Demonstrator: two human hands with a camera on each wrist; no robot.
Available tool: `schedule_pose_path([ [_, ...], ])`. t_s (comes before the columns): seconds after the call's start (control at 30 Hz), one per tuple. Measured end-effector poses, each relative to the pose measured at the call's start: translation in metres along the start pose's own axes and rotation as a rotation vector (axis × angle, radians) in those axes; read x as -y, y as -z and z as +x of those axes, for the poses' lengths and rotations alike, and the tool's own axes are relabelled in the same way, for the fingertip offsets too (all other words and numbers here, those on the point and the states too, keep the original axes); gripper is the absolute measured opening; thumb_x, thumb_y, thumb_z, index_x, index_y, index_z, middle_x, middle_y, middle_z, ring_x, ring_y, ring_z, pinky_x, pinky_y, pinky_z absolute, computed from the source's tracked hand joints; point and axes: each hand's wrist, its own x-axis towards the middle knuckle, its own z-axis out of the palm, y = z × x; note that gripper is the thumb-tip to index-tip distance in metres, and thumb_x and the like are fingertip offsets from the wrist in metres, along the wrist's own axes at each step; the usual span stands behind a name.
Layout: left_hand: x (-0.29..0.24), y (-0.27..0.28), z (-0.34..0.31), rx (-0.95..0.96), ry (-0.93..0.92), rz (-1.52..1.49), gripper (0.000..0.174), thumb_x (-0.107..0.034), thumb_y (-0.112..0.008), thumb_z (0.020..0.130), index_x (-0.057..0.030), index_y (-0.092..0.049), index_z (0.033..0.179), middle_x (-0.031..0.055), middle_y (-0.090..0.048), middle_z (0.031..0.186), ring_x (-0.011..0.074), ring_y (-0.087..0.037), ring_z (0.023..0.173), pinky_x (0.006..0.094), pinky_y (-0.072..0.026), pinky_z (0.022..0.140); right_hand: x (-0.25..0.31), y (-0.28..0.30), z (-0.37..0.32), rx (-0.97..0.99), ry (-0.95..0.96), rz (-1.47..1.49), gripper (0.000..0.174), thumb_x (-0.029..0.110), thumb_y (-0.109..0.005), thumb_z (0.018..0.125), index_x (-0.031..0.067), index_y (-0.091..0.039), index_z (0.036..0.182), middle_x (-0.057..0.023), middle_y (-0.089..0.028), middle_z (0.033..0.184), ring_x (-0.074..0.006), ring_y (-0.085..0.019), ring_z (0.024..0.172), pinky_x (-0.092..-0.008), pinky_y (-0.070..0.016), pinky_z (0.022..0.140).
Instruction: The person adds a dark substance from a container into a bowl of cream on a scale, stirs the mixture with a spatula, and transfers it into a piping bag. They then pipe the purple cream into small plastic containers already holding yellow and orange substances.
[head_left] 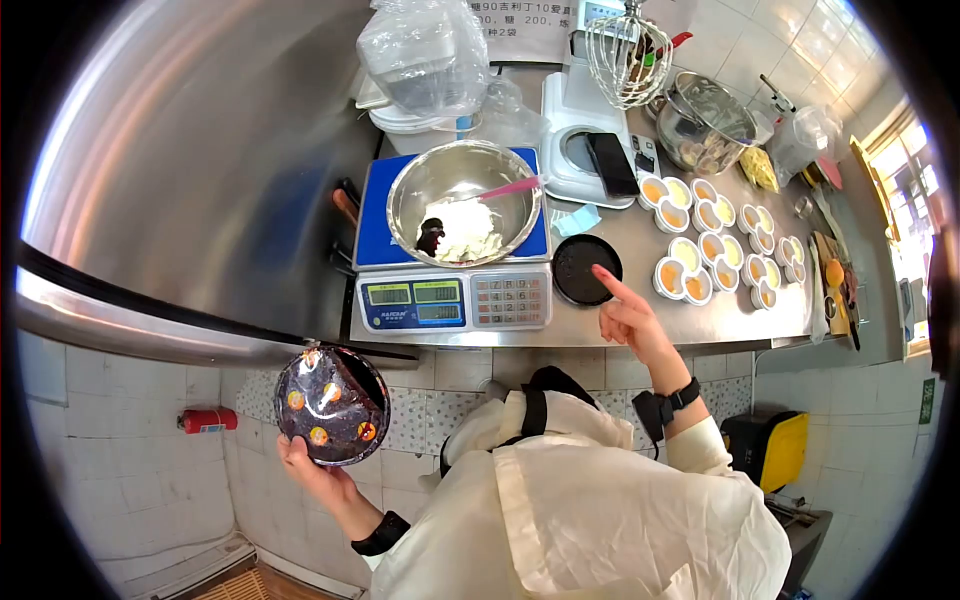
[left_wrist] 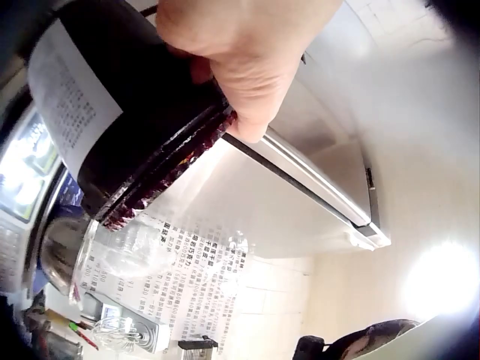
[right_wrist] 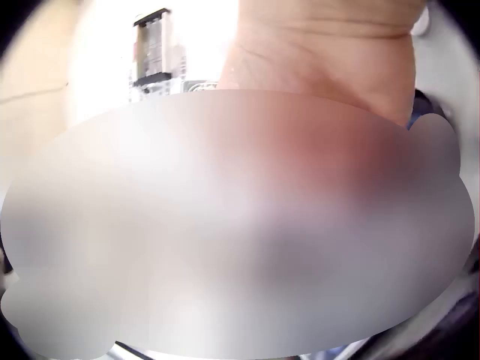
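Observation:
My left hand holds a wide dark jar off the counter's front edge. Its mouth faces up, with a shiny dark cover bearing orange round marks and a dark crescent along the right. A white printed label is on its side. My right hand is over the counter edge, index finger extended, other fingers bent, holding nothing. Its fingertip overlaps a round black lid. A steel bowl contains white cream, a dark dollop and a pink-handled utensil. The right wrist view is mostly blurred.
The bowl stands on a blue-topped digital scale. To its right are a phone on a white appliance, several filled white cups, and a metal pot. A tall steel refrigerator borders the left.

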Motion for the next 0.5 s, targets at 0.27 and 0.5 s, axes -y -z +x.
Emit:
schedule_pose_path([
  [0.27, 0.004, 0.001, 0.013, 0.087, -0.093, 0.015, 0.022, -0.019, -0.055, 0.076, -0.0044, -0.047, 0.090, 0.0034, -0.053, 0.090, 0.0124, -0.053, 0.084, 0.0258, -0.0433, 0.075, 0.003, -0.056, 0.013, -0.027, 0.348, -1.005, 0.046, -0.002, -0.050, 0.074, 0.0069, -0.051, 0.119, -0.0084, -0.044, 0.053, -0.0141, -0.046, 0.044, -0.0277, -0.0392, 0.046],
  [0.5, -0.037, -0.047, 0.019, 0.214, -0.405, 0.094, 0.033, -0.022, -0.070, 0.070, -0.0087, -0.040, 0.074, -0.0043, -0.037, 0.067, 0.0042, -0.035, 0.062, 0.0175, -0.0303, 0.059, 0.008, -0.067, 0.023, -0.002, 0.475, -1.145, 0.048, 0.000, -0.051, 0.072, 0.0097, -0.052, 0.119, -0.0086, -0.048, 0.051, -0.0232, -0.048, 0.043, -0.0314, -0.0390, 0.044],
])
